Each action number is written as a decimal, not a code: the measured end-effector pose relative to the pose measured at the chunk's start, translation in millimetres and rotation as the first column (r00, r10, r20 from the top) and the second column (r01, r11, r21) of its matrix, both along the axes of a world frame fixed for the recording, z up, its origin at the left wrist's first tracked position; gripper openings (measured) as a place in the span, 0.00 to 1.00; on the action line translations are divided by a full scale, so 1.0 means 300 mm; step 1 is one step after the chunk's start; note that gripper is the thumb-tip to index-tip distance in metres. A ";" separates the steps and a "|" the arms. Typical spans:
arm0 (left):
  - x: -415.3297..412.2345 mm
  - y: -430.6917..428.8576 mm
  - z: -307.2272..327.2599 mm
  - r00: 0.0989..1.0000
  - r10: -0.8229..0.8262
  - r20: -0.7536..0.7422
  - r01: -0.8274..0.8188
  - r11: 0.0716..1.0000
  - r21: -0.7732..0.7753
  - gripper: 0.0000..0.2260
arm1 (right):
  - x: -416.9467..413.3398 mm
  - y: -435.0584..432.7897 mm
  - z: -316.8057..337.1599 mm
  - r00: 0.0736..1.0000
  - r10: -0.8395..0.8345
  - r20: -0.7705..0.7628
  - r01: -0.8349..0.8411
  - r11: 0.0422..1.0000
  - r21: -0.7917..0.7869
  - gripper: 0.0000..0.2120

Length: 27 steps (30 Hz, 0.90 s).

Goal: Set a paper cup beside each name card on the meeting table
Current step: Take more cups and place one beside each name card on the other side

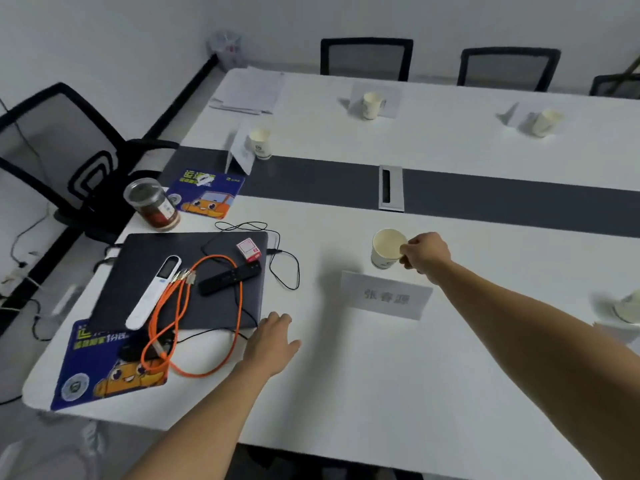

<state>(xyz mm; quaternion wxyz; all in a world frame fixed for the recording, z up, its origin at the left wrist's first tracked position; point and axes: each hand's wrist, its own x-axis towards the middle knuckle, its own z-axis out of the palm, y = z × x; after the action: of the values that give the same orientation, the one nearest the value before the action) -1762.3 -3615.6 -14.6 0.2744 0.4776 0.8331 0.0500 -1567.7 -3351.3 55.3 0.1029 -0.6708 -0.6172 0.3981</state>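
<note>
My right hand pinches the rim of a white paper cup that stands on the white meeting table, just behind a name card. My left hand rests flat on the table beside a dark laptop, fingers apart, holding nothing. Other cups stand by other cards: one next to a folded card at the left end, one before a far card, one by a far-right card. A further cup shows at the right edge.
A closed laptop carries a white remote, a black remote, an orange cable and a small red box. A jar and blue mats lie nearby. Mesh chairs ring the table; papers lie far left.
</note>
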 end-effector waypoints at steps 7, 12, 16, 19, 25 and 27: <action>-0.072 0.111 -0.234 0.947 -0.251 -0.200 0.249 0.968 -0.034 0.22 | -0.079 0.072 -0.164 0.984 -0.074 0.160 0.085 0.994 -0.062 0.07; -0.045 0.103 -0.323 0.928 -0.321 -0.191 0.322 0.946 -0.030 0.28 | -0.096 0.073 -0.229 0.974 -0.111 0.200 0.135 0.984 -0.113 0.06; -0.041 0.082 -0.381 0.922 -0.330 -0.202 0.333 0.943 -0.024 0.31 | -0.095 0.081 -0.245 0.971 -0.129 0.203 0.156 0.980 -0.127 0.06; -0.046 0.078 -0.399 0.921 -0.324 -0.217 0.331 0.944 -0.009 0.32 | -0.084 0.080 -0.245 0.969 -0.136 0.205 0.158 0.982 -0.099 0.08; -0.034 0.090 -0.388 0.921 -0.338 -0.195 0.326 0.941 -0.092 0.32 | -0.042 0.027 -0.198 0.966 -0.171 0.194 0.171 0.985 0.017 0.07; -0.034 0.105 -0.352 0.914 -0.356 -0.196 0.336 0.933 -0.131 0.31 | -0.022 -0.012 -0.172 0.965 -0.170 0.199 0.168 0.985 0.029 0.06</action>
<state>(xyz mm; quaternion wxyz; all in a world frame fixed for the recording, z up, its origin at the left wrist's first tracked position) -1772.5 -3583.9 -120.2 0.2087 0.6065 0.7617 -0.0912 -1574.3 -3355.0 3.8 0.0776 -0.7572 -0.5673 0.3145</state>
